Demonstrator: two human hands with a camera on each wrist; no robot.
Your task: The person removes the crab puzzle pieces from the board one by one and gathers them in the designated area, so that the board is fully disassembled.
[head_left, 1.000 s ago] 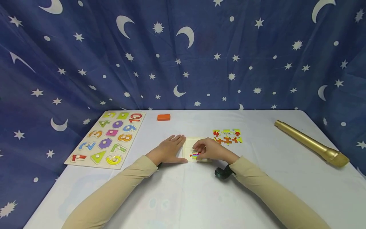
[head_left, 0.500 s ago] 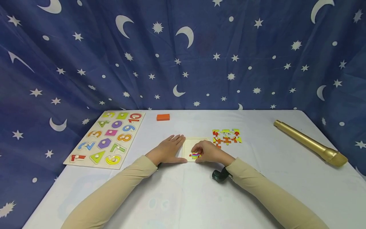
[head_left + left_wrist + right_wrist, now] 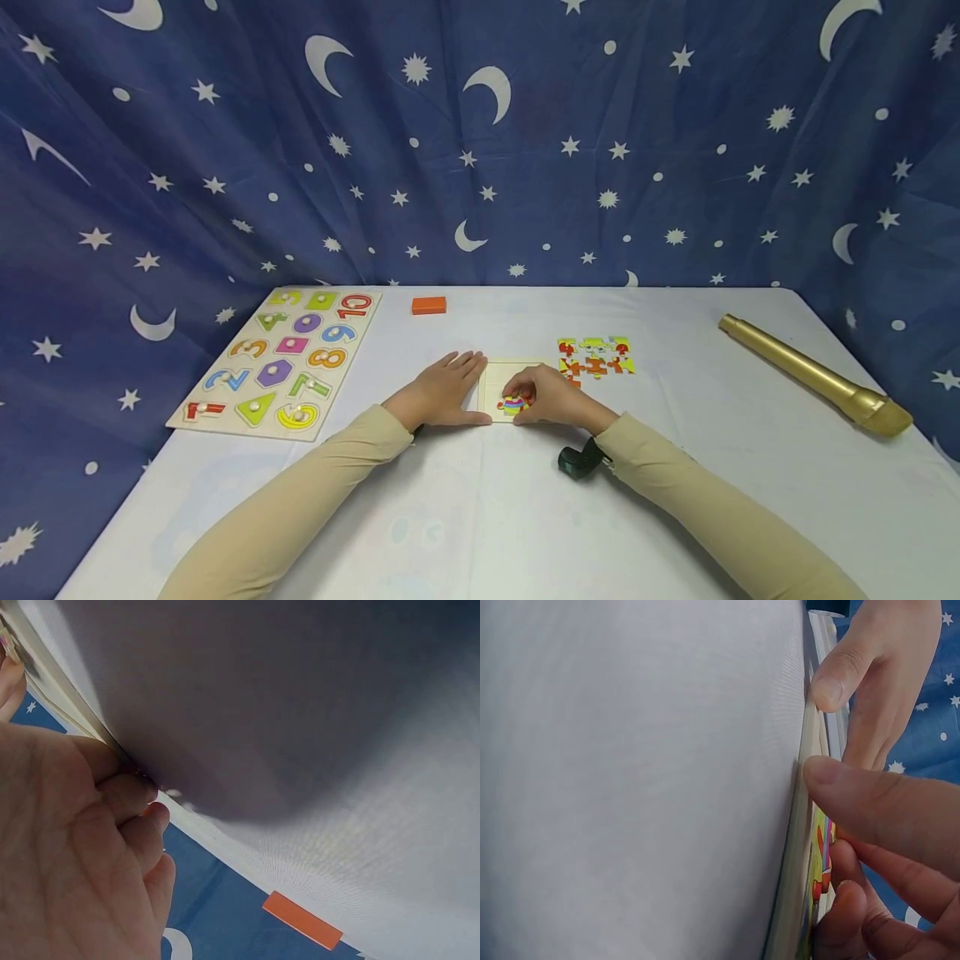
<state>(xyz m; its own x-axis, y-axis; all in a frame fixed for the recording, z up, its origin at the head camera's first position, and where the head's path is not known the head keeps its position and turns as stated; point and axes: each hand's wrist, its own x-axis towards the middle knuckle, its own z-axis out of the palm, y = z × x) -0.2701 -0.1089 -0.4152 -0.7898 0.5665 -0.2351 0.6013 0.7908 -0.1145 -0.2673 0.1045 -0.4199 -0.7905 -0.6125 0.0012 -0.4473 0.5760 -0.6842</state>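
A small square wooden puzzle tray (image 3: 517, 361) lies in the middle of the table. My left hand (image 3: 441, 393) rests along its left edge with fingers extended, the thumb at the near corner. In the tray's near part lies a rainbow-striped puzzle piece (image 3: 513, 405). Over its right side my right hand (image 3: 553, 397) curls its fingers, pinching a jigsaw piece mostly hidden under them. The right wrist view shows the right thumb on the tray's near edge and fingertips against colourful puzzle pieces (image 3: 826, 851). Several loose puzzle pieces (image 3: 595, 367) lie just right of the tray.
On the left lies a number-and-shape peg board (image 3: 273, 367). An orange block (image 3: 429, 306) sits near the table's back edge. A long golden brush-shaped object (image 3: 813, 375) lies at the right. A starry blue curtain (image 3: 480, 167) hangs behind the table.
My right hand has shifted slightly left and down over the tray, its fingers closing in at the striped piece. The left hand stays in place.
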